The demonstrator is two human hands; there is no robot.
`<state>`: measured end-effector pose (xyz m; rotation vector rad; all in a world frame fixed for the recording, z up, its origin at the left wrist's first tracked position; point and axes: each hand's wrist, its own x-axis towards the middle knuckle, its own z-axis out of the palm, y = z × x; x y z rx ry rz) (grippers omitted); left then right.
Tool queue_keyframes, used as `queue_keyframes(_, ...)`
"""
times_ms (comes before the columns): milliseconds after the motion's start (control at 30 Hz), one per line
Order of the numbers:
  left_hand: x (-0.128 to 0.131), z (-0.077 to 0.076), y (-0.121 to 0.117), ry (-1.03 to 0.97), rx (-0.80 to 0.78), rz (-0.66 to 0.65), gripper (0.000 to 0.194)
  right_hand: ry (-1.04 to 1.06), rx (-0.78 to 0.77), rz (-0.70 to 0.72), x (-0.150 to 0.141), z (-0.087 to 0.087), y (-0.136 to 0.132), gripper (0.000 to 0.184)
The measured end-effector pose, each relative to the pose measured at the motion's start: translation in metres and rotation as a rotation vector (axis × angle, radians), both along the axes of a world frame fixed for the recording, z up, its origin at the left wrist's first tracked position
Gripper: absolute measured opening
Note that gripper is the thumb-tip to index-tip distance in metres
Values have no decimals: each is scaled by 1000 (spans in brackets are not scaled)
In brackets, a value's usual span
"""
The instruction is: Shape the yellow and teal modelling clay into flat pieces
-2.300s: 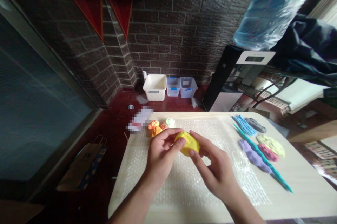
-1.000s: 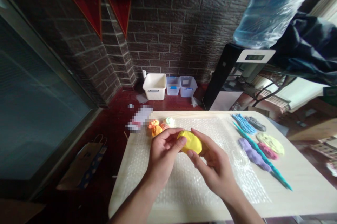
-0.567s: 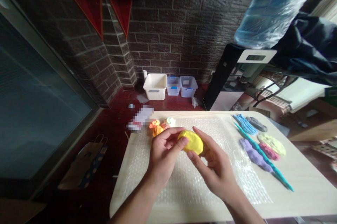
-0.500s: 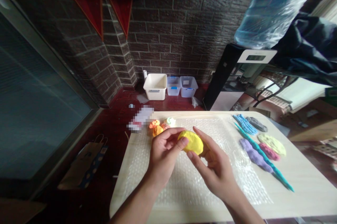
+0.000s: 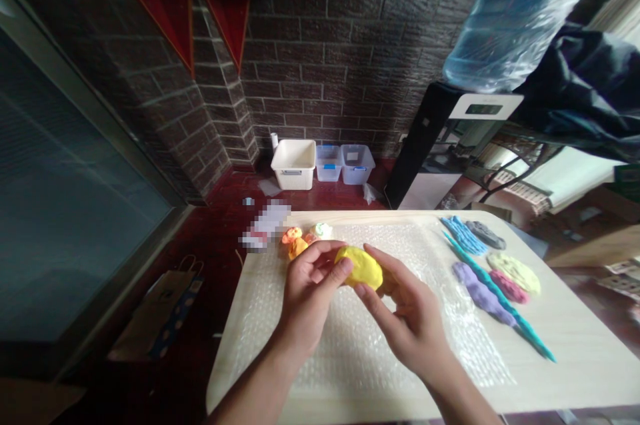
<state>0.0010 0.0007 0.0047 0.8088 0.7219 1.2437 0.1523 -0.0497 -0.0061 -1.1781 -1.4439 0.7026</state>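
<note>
A lump of yellow modelling clay (image 5: 363, 268), rounded and somewhat flattened, is held above the table between both hands. My left hand (image 5: 315, 285) pinches its left end, thumb in front and fingers behind. On its right end, the thumb and fingers of my right hand (image 5: 405, 298) close around the edge. Beneath the hands lies a sheet of bubble wrap (image 5: 350, 358). Just past my left hand sit small orange clay lumps (image 5: 297, 248) and a whitish-green one (image 5: 321, 232), partly hidden by the fingers.
On the right of the pale table (image 5: 575, 372) lie a long teal clay strip (image 5: 500, 295), a purple piece (image 5: 480, 295), blue strands (image 5: 465, 236), and grey, pale yellow and pink pieces. Beyond it stand a white bin (image 5: 295, 168), clear boxes and a water dispenser (image 5: 425, 152).
The yellow clay has turned slightly and shifted a little left between the fingers. Both hands keep their grip on it.
</note>
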Motion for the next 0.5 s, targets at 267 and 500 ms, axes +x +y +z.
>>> queue_keyframes(267, 0, 1, 0, 56, 21, -46, 22, -173, 95, 13, 3, 1, 3, 46)
queue_keyframes(500, 0, -1, 0, 63, 23, -59, 27, -147, 80, 19, 6, 4, 2, 41)
